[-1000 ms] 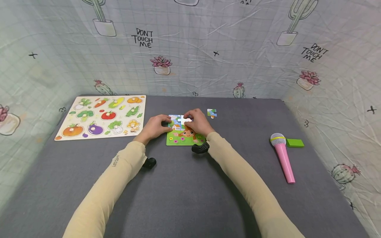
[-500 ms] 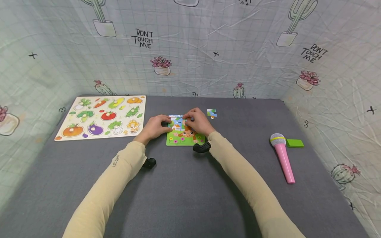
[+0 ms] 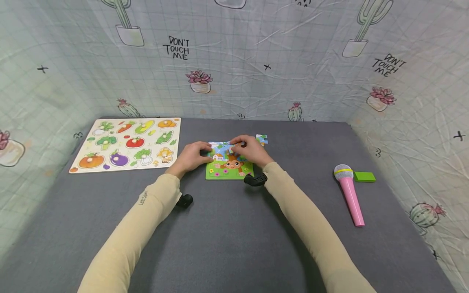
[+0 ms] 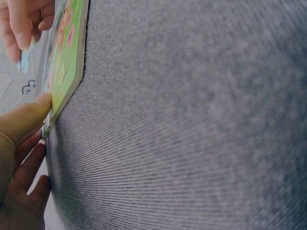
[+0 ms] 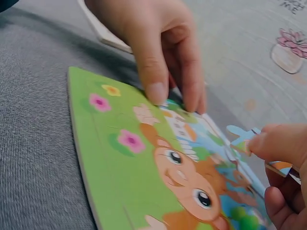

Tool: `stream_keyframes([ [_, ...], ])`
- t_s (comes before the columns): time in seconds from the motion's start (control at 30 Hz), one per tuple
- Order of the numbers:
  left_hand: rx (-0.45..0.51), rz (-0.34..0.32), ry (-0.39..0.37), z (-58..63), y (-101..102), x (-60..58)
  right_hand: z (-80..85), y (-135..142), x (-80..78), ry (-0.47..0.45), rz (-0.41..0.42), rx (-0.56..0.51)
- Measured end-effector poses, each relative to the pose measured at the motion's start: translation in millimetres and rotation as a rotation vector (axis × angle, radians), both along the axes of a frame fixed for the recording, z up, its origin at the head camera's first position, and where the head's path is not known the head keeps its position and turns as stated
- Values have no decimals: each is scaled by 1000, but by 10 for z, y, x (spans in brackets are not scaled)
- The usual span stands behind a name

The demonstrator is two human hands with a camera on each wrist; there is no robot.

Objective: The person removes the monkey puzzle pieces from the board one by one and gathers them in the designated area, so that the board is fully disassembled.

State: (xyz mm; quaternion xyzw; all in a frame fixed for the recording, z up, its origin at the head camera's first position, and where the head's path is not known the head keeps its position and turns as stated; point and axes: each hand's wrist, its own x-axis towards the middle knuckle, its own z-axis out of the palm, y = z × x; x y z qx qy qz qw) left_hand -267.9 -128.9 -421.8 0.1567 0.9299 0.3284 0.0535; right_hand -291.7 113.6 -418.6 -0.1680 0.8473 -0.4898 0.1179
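Note:
A square jigsaw puzzle [image 3: 226, 174] with a cartoon monkey, flowers and a house lies on the grey table. At its left edge, my left hand [image 3: 191, 158] grips the board, the thumb on the picture and the fingertips at the upper left corner. My right hand [image 3: 254, 151] is over the puzzle's upper right part. Between its thumb and fingers it pinches a small blue jigsaw piece [image 5: 241, 138], raised above the board in the right wrist view. Another loose jigsaw piece [image 3: 262, 139] lies just beyond the right hand, partly hidden by it.
A vegetable peg puzzle board [image 3: 124, 162] lies on the left. Toward the right are a pink toy microphone [image 3: 351, 199] and a green block [image 3: 364, 177]. A printed cloth [image 3: 234, 61] stands around the back and sides of the table [image 3: 227, 228].
My right hand has shifted a little to the right, holding the jigsaw piece. The white gap in the puzzle's upper part no longer shows. My left hand stays in place.

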Motion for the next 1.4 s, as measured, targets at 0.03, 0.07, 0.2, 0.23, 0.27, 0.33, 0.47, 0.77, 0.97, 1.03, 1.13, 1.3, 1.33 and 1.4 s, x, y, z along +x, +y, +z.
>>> stream_keyframes([
  [0.03,-2,-2,2,-2,1,1,4,28,2,-9,-9,-15],
  [0.07,-2,-2,2,4,2,4,5,58,2,-8,-20,-20],
  [0.2,0,2,0,22,5,10,13,198,-25,8,-78,-19],
  [0.23,0,1,1,23,6,10,14,242,-38,9,-97,-21],
  [0.27,-1,1,0,27,7,9,16,290,-54,10,-118,-21],
  [0.33,-5,-2,0,22,5,6,26,402,-88,6,-157,-27],
  [0.47,-9,-6,-3,10,1,-1,52,675,-174,-3,-225,-33],
  [0.77,-16,-13,3,-10,-17,-13,68,1205,-337,-39,-311,98],
  [0.97,-18,-21,19,-5,-21,-30,55,1330,-348,-73,-275,203],
  [1.03,-23,-24,23,4,-24,-33,48,1327,-360,-77,-274,212],
  [1.13,-25,-24,17,17,-14,-32,43,1312,-381,-79,-281,215],
  [1.3,-15,-22,2,35,0,-23,6,1289,-417,-51,-293,240],
  [1.33,-13,-20,1,37,0,-21,-6,1287,-423,-34,-289,248],
  [1.4,-9,-19,0,43,-1,-15,-30,1289,-436,5,-290,262],
])
